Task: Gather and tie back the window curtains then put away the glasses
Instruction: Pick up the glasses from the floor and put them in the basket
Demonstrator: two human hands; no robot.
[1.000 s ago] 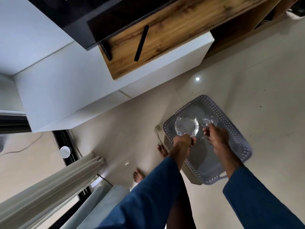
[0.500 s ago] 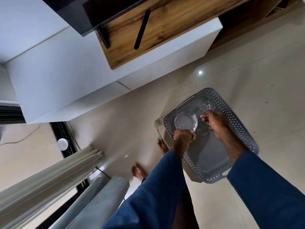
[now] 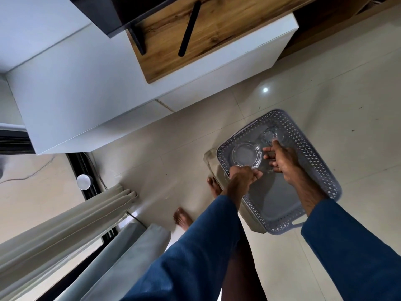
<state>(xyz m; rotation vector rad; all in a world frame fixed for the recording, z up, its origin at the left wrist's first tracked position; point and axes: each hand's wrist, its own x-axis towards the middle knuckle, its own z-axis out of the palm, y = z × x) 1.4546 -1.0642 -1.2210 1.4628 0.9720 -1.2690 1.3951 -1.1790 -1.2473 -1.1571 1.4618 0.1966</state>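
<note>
Two glasses are at a basket right of centre, and the step in hand is judged to be the putting-away part of the task. At the lower left of the frame the curtains (image 3: 65, 218) are seen in gathered folds; whether a tie is on them cannot be told. Further right, the left hand (image 3: 243, 175) is curled over the near rim of the wide glass (image 3: 246, 154), which is pinched there at the upper left end of the basket, either low over its floor or resting on it. The right hand (image 3: 282, 159) is spread with straight fingers and nothing is held in it; its forefinger lies just beside the small glass (image 3: 271, 133), which stands in the upper corner of the basket (image 3: 314, 157). Both glasses are seen as rings from above, so their mouths are judged to point up toward the camera and their long axes to stand upright. The wide glass is best lowered level and slowly, kept apart from the small one, and released only once its base sits flat.
</note>
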